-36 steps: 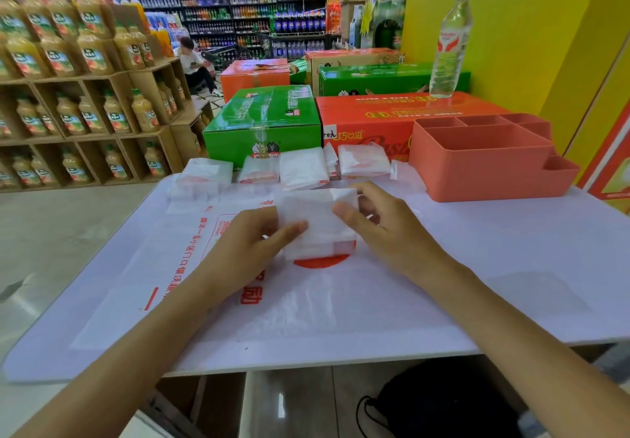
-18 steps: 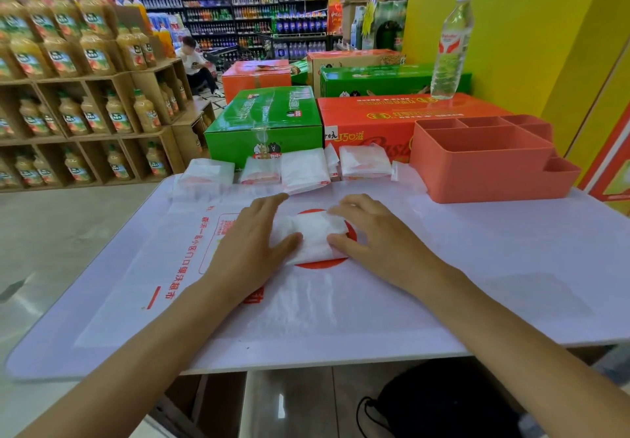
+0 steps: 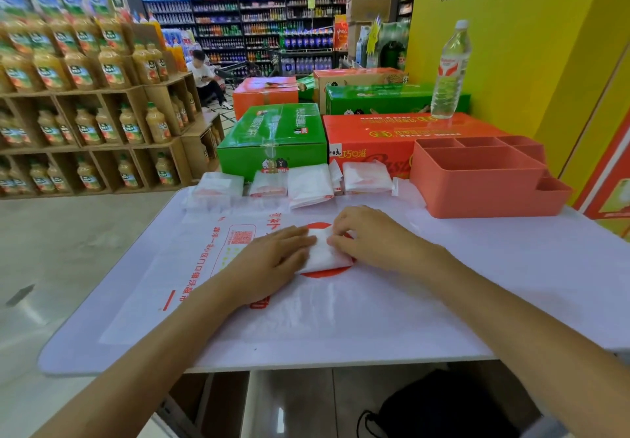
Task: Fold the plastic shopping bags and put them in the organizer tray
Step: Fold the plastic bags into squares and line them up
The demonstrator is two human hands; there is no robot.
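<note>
Hands (image 3: pixel 370 238) on folded bag (image 3: pixel 324 253)

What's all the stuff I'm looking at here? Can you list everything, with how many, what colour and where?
Folded bag being worked on: one, white, table centre, between both hands.
Finished folded bags: about five, white with red print, row along the table's far edge.
Flat bag: one, clear with red print, spread under the hands.
Organizer tray: one, coral pink, far right of the table, compartments look empty.
Table: one, white.
Cartons: several, green and orange, behind the table.
Water bottle: one, clear, upright on an orange carton.
Juice bottles: many, yellow-orange, shelves at left.
Left hand: flat, pressing the folded bag.
Right hand: fingers pinching its top edge.
</note>
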